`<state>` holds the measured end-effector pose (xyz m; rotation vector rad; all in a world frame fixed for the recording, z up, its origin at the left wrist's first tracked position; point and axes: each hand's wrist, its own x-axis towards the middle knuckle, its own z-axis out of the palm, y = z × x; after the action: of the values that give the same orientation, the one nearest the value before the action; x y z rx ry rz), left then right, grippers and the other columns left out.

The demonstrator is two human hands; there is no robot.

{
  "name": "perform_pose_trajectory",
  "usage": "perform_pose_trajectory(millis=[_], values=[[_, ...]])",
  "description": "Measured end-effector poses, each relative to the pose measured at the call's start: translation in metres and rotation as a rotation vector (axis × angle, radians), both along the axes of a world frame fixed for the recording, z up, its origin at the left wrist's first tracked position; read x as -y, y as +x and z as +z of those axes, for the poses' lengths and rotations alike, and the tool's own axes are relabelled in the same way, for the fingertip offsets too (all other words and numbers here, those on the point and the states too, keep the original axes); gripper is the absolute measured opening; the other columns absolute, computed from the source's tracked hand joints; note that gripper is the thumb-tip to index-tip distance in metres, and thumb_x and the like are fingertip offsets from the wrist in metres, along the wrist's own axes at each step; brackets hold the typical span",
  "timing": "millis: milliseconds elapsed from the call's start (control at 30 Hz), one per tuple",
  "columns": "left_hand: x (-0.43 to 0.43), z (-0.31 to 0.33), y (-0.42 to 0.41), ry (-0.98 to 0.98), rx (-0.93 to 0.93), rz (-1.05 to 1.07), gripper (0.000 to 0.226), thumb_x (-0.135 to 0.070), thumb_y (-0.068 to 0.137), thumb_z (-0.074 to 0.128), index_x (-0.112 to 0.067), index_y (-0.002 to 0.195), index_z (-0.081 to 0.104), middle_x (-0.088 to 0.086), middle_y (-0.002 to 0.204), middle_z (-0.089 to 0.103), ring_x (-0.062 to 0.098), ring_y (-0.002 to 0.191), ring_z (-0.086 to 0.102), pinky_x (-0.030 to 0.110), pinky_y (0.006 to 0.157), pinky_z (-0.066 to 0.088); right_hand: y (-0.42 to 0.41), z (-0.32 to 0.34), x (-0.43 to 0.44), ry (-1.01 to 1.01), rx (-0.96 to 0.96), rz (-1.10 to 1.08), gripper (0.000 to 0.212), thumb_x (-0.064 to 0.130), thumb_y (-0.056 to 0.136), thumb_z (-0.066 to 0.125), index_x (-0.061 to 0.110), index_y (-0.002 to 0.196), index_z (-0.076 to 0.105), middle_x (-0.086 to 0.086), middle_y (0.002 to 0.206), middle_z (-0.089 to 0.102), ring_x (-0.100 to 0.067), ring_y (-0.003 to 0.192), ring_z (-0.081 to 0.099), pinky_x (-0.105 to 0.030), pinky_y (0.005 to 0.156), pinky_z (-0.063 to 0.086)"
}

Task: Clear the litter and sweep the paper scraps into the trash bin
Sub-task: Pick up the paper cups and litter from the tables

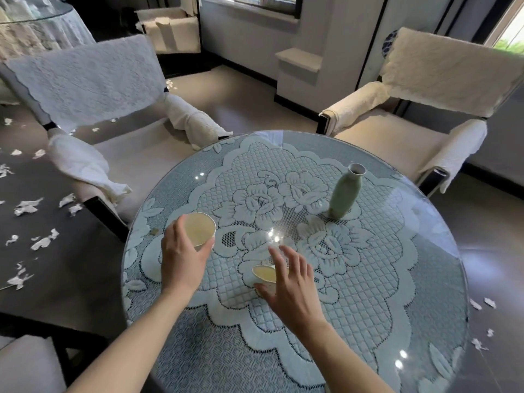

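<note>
At a round glass tabletop (419, 279) laid over a pale lace cloth, the left hand (183, 256) wraps fingers and thumb round an upright pale-yellow paper cup (200, 228). It grips from the near side, apparently to lift the cup away as litter. The right hand (289, 290) is spread wide, fingers straight and apart, over a tipped pale-yellow paper cup (263, 273). It grips nothing yet and seems poised to close round this one; whether it touches cannot be told. A slim green ceramic vase (346, 194) stands well apart at the far right, likely décor rather than litter. Torn white paper scraps (27, 207) lie strewn on the dark floor to the left, with a few more right of the tabletop. No trash bin is in view, so sweeping probably comes after the cups.
</note>
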<state>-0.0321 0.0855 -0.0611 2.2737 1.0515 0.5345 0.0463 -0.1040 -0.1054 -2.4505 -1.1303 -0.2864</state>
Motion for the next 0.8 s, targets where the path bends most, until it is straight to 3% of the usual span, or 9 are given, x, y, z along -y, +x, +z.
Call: perform_pose_trajectory(millis=[100, 200, 267, 400, 533, 667, 733, 800], values=[[0.003, 0.003, 0.007, -0.002, 0.016, -0.004, 0.074, -0.026, 0.085, 0.072, -0.002, 0.143, 0.034, 0.023, 0.140, 0.041, 0.038, 0.125, 0.042, 0.049, 0.094, 0.045, 0.005, 0.010, 0.002, 0.077, -0.060, -0.003, 0.063, 0.058, 0.088, 0.047, 0.012, 0.131, 0.041, -0.012, 0.126, 0.058, -0.026, 0.111, 0.059, -0.042, 0.090, 0.052], [0.004, 0.006, 0.019, 0.011, 0.037, -0.005, 0.075, -0.026, 0.085, 0.072, -0.001, 0.144, 0.033, 0.023, 0.141, 0.040, 0.038, 0.127, 0.040, 0.048, 0.096, 0.043, 0.029, 0.020, 0.000, 0.263, -0.162, -0.083, 0.056, 0.049, 0.095, 0.037, 0.007, 0.129, 0.051, -0.012, 0.127, 0.057, -0.023, 0.115, 0.056, -0.036, 0.094, 0.045], [0.002, 0.007, 0.028, 0.025, 0.047, 0.011, 0.074, -0.025, 0.085, 0.072, -0.001, 0.144, 0.033, 0.024, 0.140, 0.040, 0.039, 0.126, 0.040, 0.050, 0.095, 0.044, 0.059, 0.027, -0.001, 0.359, -0.339, -0.193, 0.052, 0.040, 0.100, 0.032, 0.005, 0.134, 0.049, -0.011, 0.136, 0.052, -0.022, 0.126, 0.049, -0.030, 0.103, 0.037], [-0.002, 0.008, 0.044, 0.041, 0.077, 0.080, 0.073, -0.021, 0.083, 0.074, 0.001, 0.141, 0.036, 0.027, 0.135, 0.043, 0.041, 0.122, 0.041, 0.051, 0.094, 0.041, 0.128, 0.019, -0.002, 0.049, -0.599, -0.162, 0.047, 0.023, 0.103, 0.033, 0.001, 0.145, 0.031, -0.016, 0.153, 0.030, -0.025, 0.141, 0.027, -0.035, 0.117, 0.022], [-0.010, 0.004, 0.060, 0.074, 0.079, 0.128, 0.073, -0.016, 0.080, 0.077, 0.004, 0.138, 0.039, 0.030, 0.131, 0.045, 0.044, 0.120, 0.043, 0.052, 0.095, 0.040, 0.169, 0.003, -0.017, -0.249, -0.648, -0.106, 0.044, 0.021, 0.102, 0.032, -0.007, 0.136, 0.036, -0.025, 0.148, 0.018, -0.038, 0.140, 0.015, -0.047, 0.118, 0.015], [-0.017, -0.001, 0.064, 0.089, 0.084, 0.179, 0.072, -0.016, 0.080, 0.077, 0.003, 0.137, 0.039, 0.030, 0.133, 0.045, 0.045, 0.120, 0.043, 0.053, 0.095, 0.041, 0.190, -0.014, -0.032, -0.384, -0.735, -0.196, 0.068, 0.039, 0.101, 0.035, 0.005, 0.151, 0.004, -0.025, 0.155, -0.013, -0.037, 0.144, -0.013, -0.043, 0.118, -0.001], [-0.021, -0.004, 0.064, 0.090, 0.088, 0.210, 0.071, -0.016, 0.080, 0.078, 0.002, 0.137, 0.040, 0.028, 0.134, 0.045, 0.043, 0.121, 0.043, 0.052, 0.096, 0.040, 0.193, -0.021, -0.036, -0.437, -0.692, -0.209, 0.072, 0.044, 0.100, 0.032, 0.004, 0.151, 0.000, -0.027, 0.155, -0.013, -0.038, 0.144, -0.015, -0.045, 0.118, -0.002], [-0.027, -0.005, 0.063, 0.080, 0.089, 0.249, 0.071, -0.017, 0.080, 0.077, 0.001, 0.138, 0.040, 0.028, 0.134, 0.045, 0.043, 0.121, 0.042, 0.051, 0.096, 0.039, 0.191, -0.022, -0.041, -0.448, -0.585, -0.148, 0.066, 0.040, 0.102, 0.027, -0.003, 0.149, 0.010, -0.027, 0.156, -0.002, -0.038, 0.146, -0.006, -0.044, 0.119, 0.000]])
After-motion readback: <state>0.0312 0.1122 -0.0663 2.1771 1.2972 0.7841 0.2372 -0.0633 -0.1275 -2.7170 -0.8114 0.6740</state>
